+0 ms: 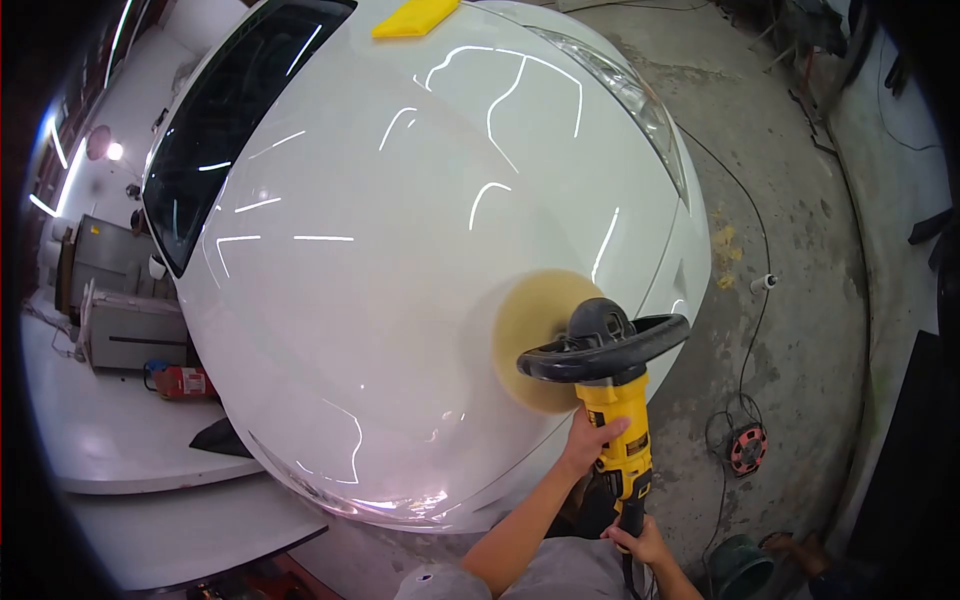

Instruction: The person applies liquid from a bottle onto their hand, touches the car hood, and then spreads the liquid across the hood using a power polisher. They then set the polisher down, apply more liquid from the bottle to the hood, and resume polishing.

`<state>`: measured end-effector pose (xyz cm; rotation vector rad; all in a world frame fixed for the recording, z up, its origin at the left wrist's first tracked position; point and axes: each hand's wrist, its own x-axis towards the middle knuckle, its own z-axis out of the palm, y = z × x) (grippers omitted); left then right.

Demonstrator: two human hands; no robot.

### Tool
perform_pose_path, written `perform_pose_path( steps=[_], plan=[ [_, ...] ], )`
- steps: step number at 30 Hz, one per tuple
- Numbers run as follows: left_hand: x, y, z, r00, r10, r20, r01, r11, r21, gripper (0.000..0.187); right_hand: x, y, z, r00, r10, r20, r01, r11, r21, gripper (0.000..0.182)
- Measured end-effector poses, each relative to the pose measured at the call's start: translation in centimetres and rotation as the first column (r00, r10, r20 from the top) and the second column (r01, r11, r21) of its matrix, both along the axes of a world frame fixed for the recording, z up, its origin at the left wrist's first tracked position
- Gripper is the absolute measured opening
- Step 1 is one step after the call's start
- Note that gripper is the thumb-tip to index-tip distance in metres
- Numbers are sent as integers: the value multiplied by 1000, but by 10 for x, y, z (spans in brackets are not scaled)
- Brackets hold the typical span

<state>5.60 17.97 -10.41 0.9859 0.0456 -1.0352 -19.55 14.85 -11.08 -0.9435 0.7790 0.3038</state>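
A yellow-and-black car polisher (632, 452) rests its round pale-yellow foam pad (520, 340) against the white car hood (380, 300). The pad looks smeared, as if spinning. My left hand (592, 440) is wrapped round the yellow body just behind the black loop handle (600, 358). Lower down, my right hand (643, 541) grips the black rear end near the cord. Fingers on the far side of the tool are hidden. Bright light streaks reflect on the glossy hood.
A yellow cloth (415, 17) lies on the far part of the hood, near the windshield (245, 120). A cord runs along the concrete floor to a red cable reel (748, 449). A dark green bucket (740, 568) stands at lower right. Left of the car is a red fire extinguisher (182, 381).
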Motion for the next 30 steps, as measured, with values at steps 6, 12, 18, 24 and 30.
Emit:
perform_pose_path(
  steps=[6, 12, 18, 24, 30],
  plan=[
    [25, -18, 3, 997, -4, 73, 5, 1000, -13, 47, 38, -9, 4, 997, -4, 81, 13, 995, -99, 13],
    [101, -21, 21, 993, 105, 49, -96, 981, -170, 45, 104, -41, 22, 983, 44, 180, -33, 997, -63, 18],
    [179, -7, 76, 946, 320, -48, -323, 926, -197, 42, 217, -65, 73, 926, 195, 324, -140, 973, -184, 18],
    [281, 23, 94, 899, 439, -17, -418, 843, -337, 42, 332, -57, 118, 873, 273, 405, -183, 952, -247, 24],
    [365, 48, 121, 815, 551, 180, -457, 802, -386, 57, 446, -58, 151, 806, 406, 430, -308, 909, -282, 31]
  ],
)
